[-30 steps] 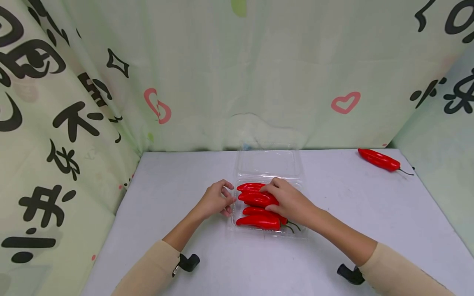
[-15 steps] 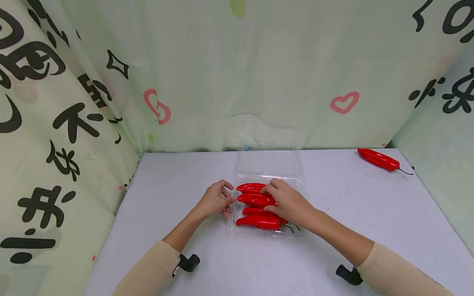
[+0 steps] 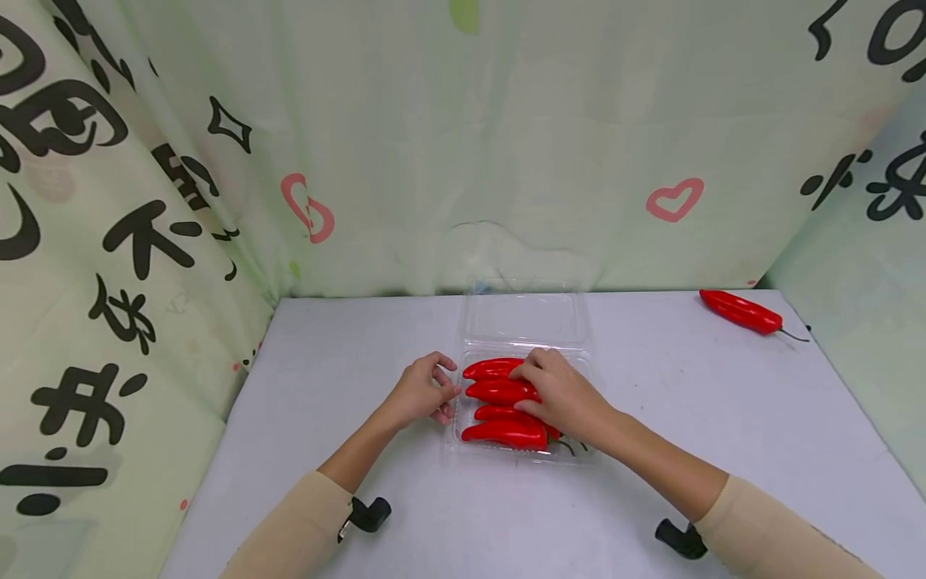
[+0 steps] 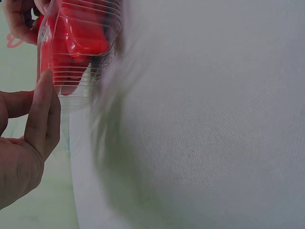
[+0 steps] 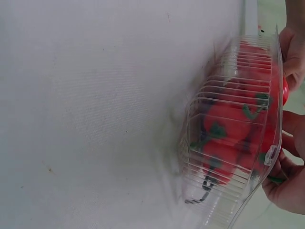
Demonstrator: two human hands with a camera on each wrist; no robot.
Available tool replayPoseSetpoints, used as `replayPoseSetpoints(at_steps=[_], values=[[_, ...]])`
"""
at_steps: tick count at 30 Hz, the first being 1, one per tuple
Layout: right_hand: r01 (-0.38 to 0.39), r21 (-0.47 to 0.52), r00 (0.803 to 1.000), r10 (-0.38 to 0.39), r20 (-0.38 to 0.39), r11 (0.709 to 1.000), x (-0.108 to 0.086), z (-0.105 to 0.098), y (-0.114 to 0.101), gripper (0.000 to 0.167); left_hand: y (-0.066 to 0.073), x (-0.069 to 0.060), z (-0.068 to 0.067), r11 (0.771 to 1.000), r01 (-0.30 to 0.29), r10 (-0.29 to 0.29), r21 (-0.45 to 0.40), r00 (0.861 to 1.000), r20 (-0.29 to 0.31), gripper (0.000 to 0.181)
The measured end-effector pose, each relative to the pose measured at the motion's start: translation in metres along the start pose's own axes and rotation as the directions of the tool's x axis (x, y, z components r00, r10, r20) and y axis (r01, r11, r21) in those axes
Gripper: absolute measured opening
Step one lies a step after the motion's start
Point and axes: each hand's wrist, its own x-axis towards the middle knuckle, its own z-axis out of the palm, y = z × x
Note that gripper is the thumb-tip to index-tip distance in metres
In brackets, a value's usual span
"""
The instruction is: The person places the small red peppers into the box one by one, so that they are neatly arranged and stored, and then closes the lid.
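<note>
In the head view, a clear plastic box (image 3: 530, 457) lies with its lid (image 3: 526, 322) folded back. Several red peppers lie crosswise inside, the nearest one (image 3: 506, 434) with its dark stem to the right. My right hand (image 3: 560, 394) reaches in from the right, thumb and fingers around the second pepper from the back (image 3: 499, 392); its palm hides the stem ends there. At the left wall my left hand (image 3: 423, 390) is bent loosely, holding nothing. The left wrist view shows a fingertip of the left hand (image 4: 35, 124) at the ribbed wall (image 4: 74, 71).
Another red pepper (image 3: 741, 312) lies at the table's back right corner, its stem pointing right. Printed curtains (image 3: 564, 145) stand behind the white table (image 3: 506, 523) and along both sides. The open lid reaches close to the back curtain.
The right hand and the second pepper from the back have shifted very slightly. My left hand and the box have stayed in place.
</note>
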Motion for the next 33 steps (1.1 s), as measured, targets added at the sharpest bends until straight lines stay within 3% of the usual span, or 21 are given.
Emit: replayPoseSetpoints(at_steps=[20,33], values=[[0.003,0.09,1.0,-0.003,0.002,0.996,-0.0062,0.0004,0.0103,0.044,-0.0003,0.001,-0.0002,1.0,0.001,-0.001,-0.003,1.0,0.008,0.035],[0.012,0.057,0.999,-0.009,-0.052,0.998,-0.0057,0.005,0.0079,0.044,-0.0005,0.001,-0.0002,1.0,0.0,0.0,-0.014,1.0,0.009,0.036]])
